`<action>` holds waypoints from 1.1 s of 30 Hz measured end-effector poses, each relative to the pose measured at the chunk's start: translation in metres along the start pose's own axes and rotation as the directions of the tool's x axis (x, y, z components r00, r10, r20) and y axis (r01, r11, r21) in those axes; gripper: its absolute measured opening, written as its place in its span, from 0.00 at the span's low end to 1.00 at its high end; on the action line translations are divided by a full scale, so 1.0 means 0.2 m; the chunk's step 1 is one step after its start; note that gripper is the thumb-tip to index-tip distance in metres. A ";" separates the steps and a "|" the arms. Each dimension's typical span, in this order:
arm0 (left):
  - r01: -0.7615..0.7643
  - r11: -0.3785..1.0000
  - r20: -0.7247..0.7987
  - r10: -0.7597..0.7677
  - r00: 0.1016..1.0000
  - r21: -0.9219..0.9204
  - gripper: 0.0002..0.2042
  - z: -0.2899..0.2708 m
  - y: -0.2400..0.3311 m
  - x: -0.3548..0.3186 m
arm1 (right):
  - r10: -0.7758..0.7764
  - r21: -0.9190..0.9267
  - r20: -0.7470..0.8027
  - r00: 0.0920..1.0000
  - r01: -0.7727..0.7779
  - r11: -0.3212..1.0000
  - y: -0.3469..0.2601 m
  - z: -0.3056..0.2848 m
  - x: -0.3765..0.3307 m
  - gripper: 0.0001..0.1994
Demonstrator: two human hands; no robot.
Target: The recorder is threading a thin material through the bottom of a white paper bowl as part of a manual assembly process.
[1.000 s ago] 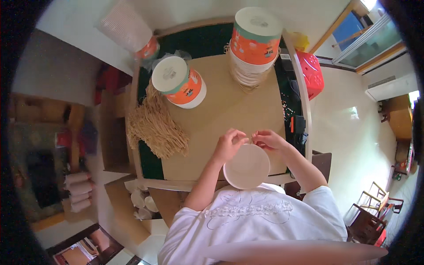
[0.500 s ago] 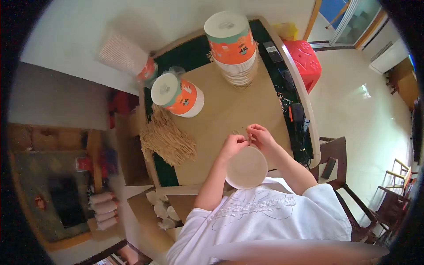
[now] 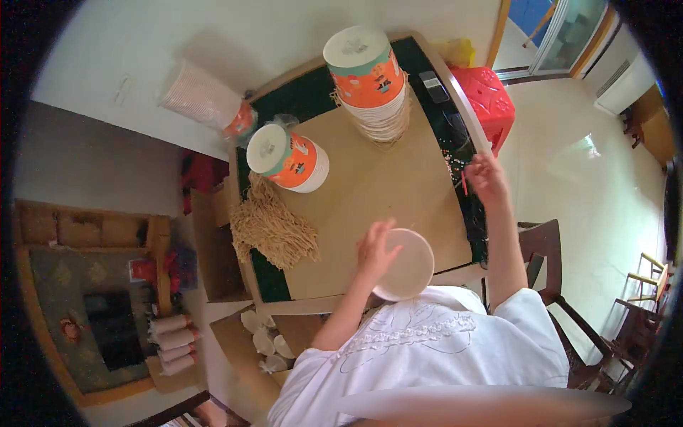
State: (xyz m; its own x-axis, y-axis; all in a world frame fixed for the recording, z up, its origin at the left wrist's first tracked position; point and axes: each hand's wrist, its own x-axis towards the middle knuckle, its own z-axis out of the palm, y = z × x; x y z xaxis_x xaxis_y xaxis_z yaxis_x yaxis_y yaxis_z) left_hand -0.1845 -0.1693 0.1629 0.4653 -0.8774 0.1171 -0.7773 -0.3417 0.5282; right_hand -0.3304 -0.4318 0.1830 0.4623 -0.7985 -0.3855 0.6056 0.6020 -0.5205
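A white round paper tub (image 3: 405, 265) rests against my shirt at the table's near edge. My left hand (image 3: 376, 250) is at its left rim, thumb and fingers apart. My right hand (image 3: 488, 179) is over the table's right border, its fingers partly curled and blurred; whether they grip anything does not show. A thin red-orange piece (image 3: 464, 183) shows beside it, and the black device there is mostly hidden by my hand and forearm. Left of my left hand lies a heap of tan cords (image 3: 274, 228).
Two stacks of orange-and-green printed paper tubs, a tall one (image 3: 370, 78) with cords hanging and a shorter one (image 3: 290, 160), stand upside down on brown board (image 3: 356, 185). A wrapped stack (image 3: 203, 98) leans at the wall. A phone-like device (image 3: 433, 87) and a red stool (image 3: 486, 99) are right.
My right hand has left the tub's rim and moved up and right to the table's right border. My left hand's pinched fingers have spread beside the tub.
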 end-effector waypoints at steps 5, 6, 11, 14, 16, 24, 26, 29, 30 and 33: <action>0.246 0.934 -0.318 -0.157 0.935 0.260 0.43 -0.01 -0.07 -0.32 | -0.117 -0.024 0.073 0.990 0.119 0.993 -0.26 -0.04 -0.17 0.03; 0.373 0.923 -0.154 -0.384 0.911 -0.095 0.38 0.04 -0.16 -0.44 | -0.138 -0.025 0.066 0.988 0.140 0.990 -0.27 -0.03 -0.21 0.03; 0.617 0.754 0.145 -0.600 0.787 -0.226 0.16 0.08 -0.34 -0.51 | -0.281 0.074 -0.026 0.959 0.282 0.956 -0.38 -0.25 -0.25 0.04; 0.469 0.882 0.027 -0.468 0.883 -0.054 0.09 -0.12 -0.30 -0.31 | -0.404 0.079 -0.102 0.909 0.412 0.908 -0.46 -0.22 -0.31 0.05; 0.359 0.933 -0.025 -0.359 0.933 0.017 0.08 -0.11 -0.39 -0.25 | -0.413 0.061 -0.090 0.906 0.419 0.906 -0.48 -0.20 -0.34 0.06; 0.261 0.963 -0.105 -0.253 0.962 0.066 0.08 -0.04 -0.43 -0.08 | -0.512 -0.011 0.119 0.851 0.517 0.856 -0.58 -0.09 -0.44 0.05; 0.230 0.970 -0.135 -0.217 0.967 0.083 0.08 -0.06 -0.44 -0.07 | -0.533 -0.024 0.086 0.842 0.537 0.844 -0.60 -0.08 -0.45 0.05; 0.249 0.960 -0.095 -0.239 0.966 0.126 0.07 -0.09 -0.44 -0.06 | -0.551 -0.103 0.048 0.833 0.553 0.827 -0.57 0.01 -0.48 0.05; 0.250 0.955 -0.069 -0.242 0.968 0.157 0.07 -0.08 -0.44 -0.05 | -0.555 -0.172 0.042 0.831 0.553 0.815 -0.53 0.05 -0.49 0.04; 0.264 0.953 0.000 -0.267 0.964 0.149 0.07 -0.10 -0.35 0.01 | -0.472 -0.364 0.070 0.879 0.463 0.808 -0.38 0.17 -0.52 0.03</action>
State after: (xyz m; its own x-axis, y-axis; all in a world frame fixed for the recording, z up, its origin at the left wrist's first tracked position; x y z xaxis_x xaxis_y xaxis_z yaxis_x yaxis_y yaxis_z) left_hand -0.1212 -0.1409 0.1424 0.6561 -0.7542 -0.0279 -0.6810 -0.6075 0.4087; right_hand -0.4023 -0.3949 0.2891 0.1660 -0.9853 -0.0393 0.4677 0.1138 -0.8765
